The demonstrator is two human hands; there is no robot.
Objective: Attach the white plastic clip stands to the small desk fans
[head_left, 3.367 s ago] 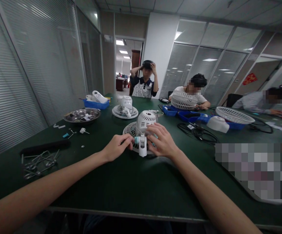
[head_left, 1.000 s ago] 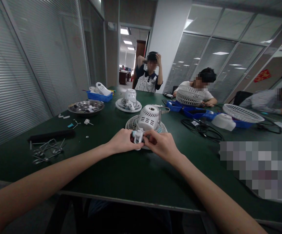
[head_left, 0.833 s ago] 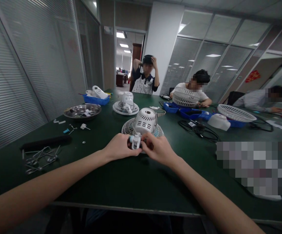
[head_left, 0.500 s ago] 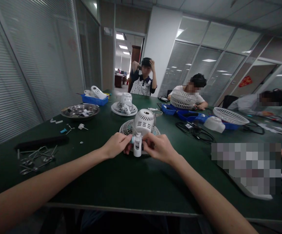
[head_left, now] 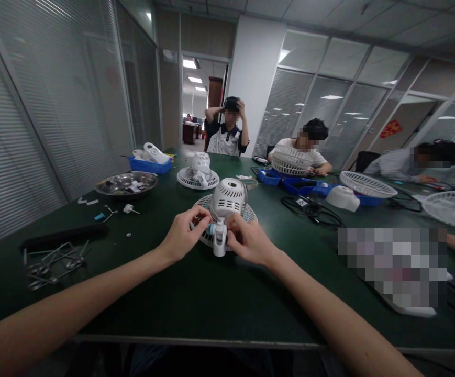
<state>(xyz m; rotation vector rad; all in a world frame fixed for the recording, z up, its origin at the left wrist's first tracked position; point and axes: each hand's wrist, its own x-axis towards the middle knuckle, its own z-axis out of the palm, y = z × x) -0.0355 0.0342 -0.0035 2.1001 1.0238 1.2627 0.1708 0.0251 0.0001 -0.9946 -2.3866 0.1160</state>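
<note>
In front of me a white fan motor housing (head_left: 229, 196) rests on its round grille (head_left: 251, 212), with a white pivot bracket (head_left: 220, 245) pointing toward me. A light-blue knob (head_left: 211, 229) sits at the bracket's left side. My left hand (head_left: 184, 235) is just left of the knob, thumb and forefinger pinched together; whatever they hold is too small to make out. Curled fingers of my right hand (head_left: 253, 240) grip the bracket from its right side, partly hidden behind it.
A second fan assembly (head_left: 199, 170) stands behind. To the left are a metal dish (head_left: 127, 193) of small parts, a blue bin (head_left: 151, 165), wire springs (head_left: 54, 262) and a black bar (head_left: 64, 236). Cables (head_left: 315, 211) and blue trays (head_left: 303, 186) lie right. Several people sit around the table.
My left hand has drawn back slightly left from the bracket, its fingers lifting off the knob. My right hand stays at the bracket. The view has shifted a little, showing another grille at right.
</note>
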